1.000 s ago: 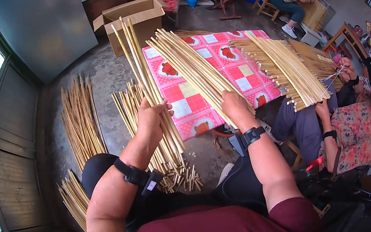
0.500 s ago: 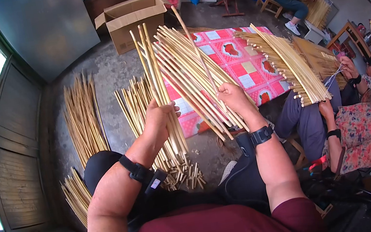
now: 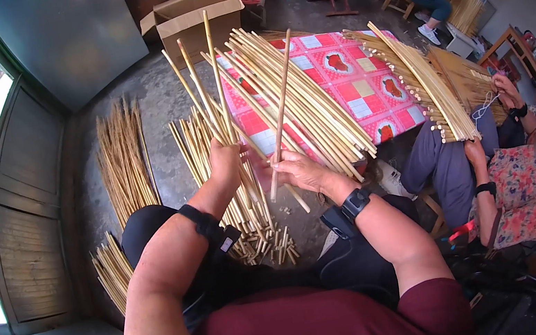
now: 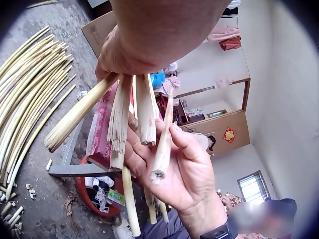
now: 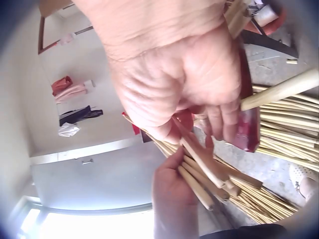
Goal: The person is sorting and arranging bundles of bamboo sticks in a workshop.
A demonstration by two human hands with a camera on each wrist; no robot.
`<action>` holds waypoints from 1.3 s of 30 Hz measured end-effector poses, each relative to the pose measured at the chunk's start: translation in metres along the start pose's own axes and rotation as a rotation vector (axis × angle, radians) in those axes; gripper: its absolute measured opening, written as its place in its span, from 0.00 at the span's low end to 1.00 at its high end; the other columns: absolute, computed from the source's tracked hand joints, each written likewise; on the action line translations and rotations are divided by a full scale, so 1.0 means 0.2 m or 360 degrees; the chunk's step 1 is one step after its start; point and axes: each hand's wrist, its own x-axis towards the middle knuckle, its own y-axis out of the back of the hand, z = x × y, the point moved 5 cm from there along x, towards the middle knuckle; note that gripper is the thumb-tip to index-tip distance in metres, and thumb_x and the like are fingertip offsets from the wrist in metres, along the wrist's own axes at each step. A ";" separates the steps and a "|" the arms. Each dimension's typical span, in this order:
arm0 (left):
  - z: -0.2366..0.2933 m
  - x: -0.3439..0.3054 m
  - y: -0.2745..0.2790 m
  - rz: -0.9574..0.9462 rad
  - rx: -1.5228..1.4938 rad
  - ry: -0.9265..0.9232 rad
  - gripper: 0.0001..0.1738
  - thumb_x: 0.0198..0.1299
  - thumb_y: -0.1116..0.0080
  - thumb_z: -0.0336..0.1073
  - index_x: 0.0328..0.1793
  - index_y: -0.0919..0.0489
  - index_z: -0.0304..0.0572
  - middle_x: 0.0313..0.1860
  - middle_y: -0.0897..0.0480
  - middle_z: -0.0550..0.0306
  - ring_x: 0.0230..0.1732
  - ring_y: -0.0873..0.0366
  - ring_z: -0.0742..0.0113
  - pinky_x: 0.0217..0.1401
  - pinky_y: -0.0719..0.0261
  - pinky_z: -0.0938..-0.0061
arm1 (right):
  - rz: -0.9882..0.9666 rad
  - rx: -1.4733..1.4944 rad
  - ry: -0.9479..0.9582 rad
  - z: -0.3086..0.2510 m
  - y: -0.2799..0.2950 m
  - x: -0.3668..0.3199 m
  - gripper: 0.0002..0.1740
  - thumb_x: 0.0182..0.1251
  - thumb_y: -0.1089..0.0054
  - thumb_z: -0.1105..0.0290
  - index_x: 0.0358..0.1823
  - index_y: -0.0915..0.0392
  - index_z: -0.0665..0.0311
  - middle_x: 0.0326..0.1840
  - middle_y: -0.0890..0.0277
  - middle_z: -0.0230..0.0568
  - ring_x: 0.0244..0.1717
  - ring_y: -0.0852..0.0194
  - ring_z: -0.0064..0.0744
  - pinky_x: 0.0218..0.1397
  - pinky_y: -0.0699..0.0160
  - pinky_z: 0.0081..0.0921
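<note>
My left hand (image 3: 228, 163) grips several pale plant stalks (image 3: 207, 103) that point up and away from me. Their cut, split ends (image 4: 119, 117) hang below that hand in the left wrist view. Close by on its right, my right hand (image 3: 303, 170) pinches one browner stalk (image 3: 283, 102) near its lower end, thumb against fingers. The right palm (image 4: 184, 174) faces up beneath the stalks in the left wrist view. A loose pile of stalks (image 3: 300, 82) lies on the pink checked tablecloth (image 3: 341, 96), beside the right hand.
More stalks (image 3: 193, 158) stand on the floor left of the table, with short cut-offs (image 3: 266, 246) near my feet. A brushy bundle (image 3: 123, 162) lies further left. Behind is a cardboard box (image 3: 202, 20). At right, a seated person (image 3: 520, 190) holds a stalk mat (image 3: 435, 92).
My right hand was on the pile, then lifted one stalk and carried it left, close to my left hand. The left hand keeps its stalks, which now fan out more.
</note>
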 end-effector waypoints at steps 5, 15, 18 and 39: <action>0.05 -0.04 -0.02 -0.0024 -0.0087 0.0016 0.15 0.60 0.57 0.19 0.51 0.35 0.41 0.36 0.25 0.53 0.33 0.22 0.61 0.36 0.17 0.65 | 0.0334 -0.0009 0.0176 -0.08 0.14 0.03 0.21 0.71 0.52 0.68 0.61 0.37 0.73 0.65 0.39 0.50 0.68 0.41 0.40 0.69 0.39 0.37; 0.15 -0.16 -0.11 -0.0501 -0.0077 0.0020 0.02 0.63 0.50 0.26 0.41 0.30 0.38 0.29 0.24 0.58 0.27 0.24 0.68 0.33 0.19 0.72 | 0.0363 -0.0137 0.0325 -0.24 0.15 0.00 0.12 0.70 0.51 0.66 0.48 0.30 0.66 0.40 0.25 0.37 0.43 0.25 0.28 0.47 0.24 0.26; 0.19 -0.25 -0.18 -0.0615 -0.0115 0.0138 0.03 0.63 0.48 0.26 0.41 0.28 0.36 0.30 0.22 0.57 0.28 0.22 0.68 0.34 0.18 0.73 | 0.0065 0.0014 0.0315 -0.31 0.06 -0.06 0.12 0.71 0.51 0.66 0.49 0.30 0.65 0.40 0.25 0.40 0.42 0.24 0.31 0.46 0.23 0.30; 0.37 -0.32 -0.27 -0.0736 -0.0509 0.0246 0.11 0.64 0.54 0.25 0.53 0.34 0.33 0.44 0.21 0.43 0.44 0.19 0.54 0.45 0.15 0.62 | -0.0336 -0.0348 0.0058 -0.27 -0.17 -0.14 0.12 0.71 0.52 0.66 0.50 0.29 0.65 0.36 0.23 0.35 0.37 0.24 0.24 0.41 0.24 0.22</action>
